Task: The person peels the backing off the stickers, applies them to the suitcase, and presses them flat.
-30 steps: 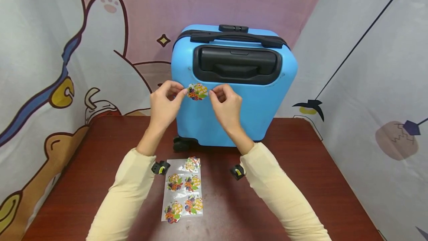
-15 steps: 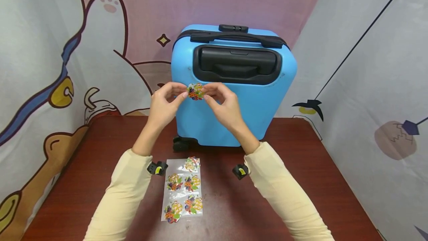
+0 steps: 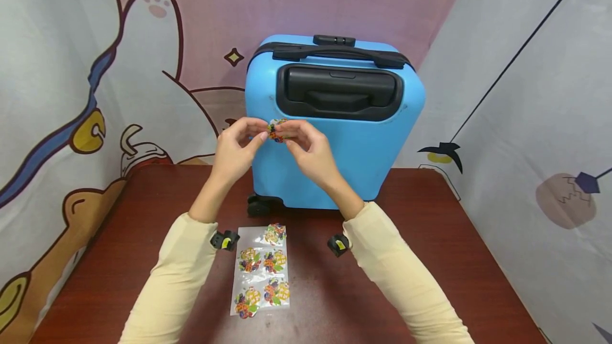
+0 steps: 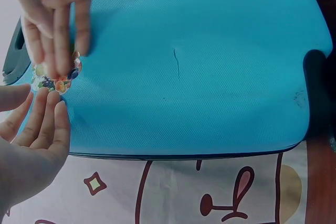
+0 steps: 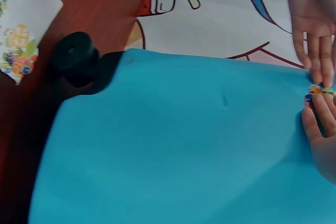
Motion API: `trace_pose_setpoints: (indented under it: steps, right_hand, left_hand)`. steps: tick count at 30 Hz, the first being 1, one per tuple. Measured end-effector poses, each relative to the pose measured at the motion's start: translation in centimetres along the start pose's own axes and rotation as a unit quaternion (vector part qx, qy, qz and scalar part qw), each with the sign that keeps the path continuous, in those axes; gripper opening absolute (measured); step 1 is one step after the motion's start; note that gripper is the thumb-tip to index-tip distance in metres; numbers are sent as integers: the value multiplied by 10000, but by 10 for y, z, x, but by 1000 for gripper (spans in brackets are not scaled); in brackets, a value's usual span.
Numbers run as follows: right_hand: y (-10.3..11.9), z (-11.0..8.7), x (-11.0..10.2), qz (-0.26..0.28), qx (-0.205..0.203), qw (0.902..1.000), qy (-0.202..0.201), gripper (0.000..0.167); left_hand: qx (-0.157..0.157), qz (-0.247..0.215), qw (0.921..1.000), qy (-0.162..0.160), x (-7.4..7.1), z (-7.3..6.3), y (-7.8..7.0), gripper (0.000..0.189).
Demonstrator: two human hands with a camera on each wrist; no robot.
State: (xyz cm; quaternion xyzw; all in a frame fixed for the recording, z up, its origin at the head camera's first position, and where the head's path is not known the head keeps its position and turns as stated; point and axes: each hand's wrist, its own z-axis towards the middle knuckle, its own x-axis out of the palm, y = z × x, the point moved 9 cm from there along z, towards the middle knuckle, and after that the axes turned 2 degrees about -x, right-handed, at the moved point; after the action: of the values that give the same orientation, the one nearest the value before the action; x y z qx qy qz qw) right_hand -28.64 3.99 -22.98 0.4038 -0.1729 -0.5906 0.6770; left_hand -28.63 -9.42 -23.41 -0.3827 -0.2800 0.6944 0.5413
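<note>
A round fruit-patterned sticker (image 3: 272, 134) lies against the front of the upright blue suitcase (image 3: 354, 163), below its black handle recess, towards the left. My left hand (image 3: 232, 148) touches the sticker's left edge with its fingertips, and its thumb stands apart in the left wrist view. My right hand (image 3: 313, 155) lays its extended fingers across the sticker, covering its right part; these fingers (image 4: 60, 51) look blurred in the left wrist view. Lower down, a sheet (image 3: 260, 277) on the tabletop bears several more fruit stickers (image 3: 249, 260).
The suitcase stands on the dark red-brown table (image 3: 430, 259), a black wheel (image 3: 258, 206) at its lower left corner. A cartoon-printed cloth (image 3: 191, 31) hangs behind and at both sides. Black cameras (image 3: 338, 244) are worn on both wrists.
My right hand has shifted left from the sticker's right edge onto its face, fingers straightening and covering more of it. My left hand has stayed nearly in place. The suitcase has not moved.
</note>
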Motion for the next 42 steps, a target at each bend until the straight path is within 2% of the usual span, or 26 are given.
trace_pose_setpoints:
  steps: [4, 9, 13, 19, 22, 31, 42]
  right_hand:
    - [-15, -10, 3, -71, 398, 9992, 33, 25]
    - [-8, -17, 7, -68, 691, 9975, 92, 26]
    - [0, -13, 6, 42, 586, 9983, 52, 27]
    - [10, 1, 1, 284, -37, 9996, -4, 29]
    - [14, 5, 1, 244, -142, 9996, 44, 30]
    - [-7, -4, 5, 169, 366, 9990, 208, 31]
    - [-20, -17, 5, 32, 607, 9981, 118, 29]
  left_hand:
    - [-30, 43, 10000, -6, 0, 0, 1, 18]
    - [-70, 57, 10000, -23, 0, -1, 2, 17]
    - [-79, 82, 9999, -6, 0, -1, 2, 17]
    - [-67, 70, 9999, 46, 1, -1, 3, 19]
    - [-79, 78, 9999, 67, 2, -1, 3, 19]
    - [-127, 55, 9998, 132, 2, -1, 3, 20]
    - [-163, 99, 9996, 187, 3, -2, 3, 21]
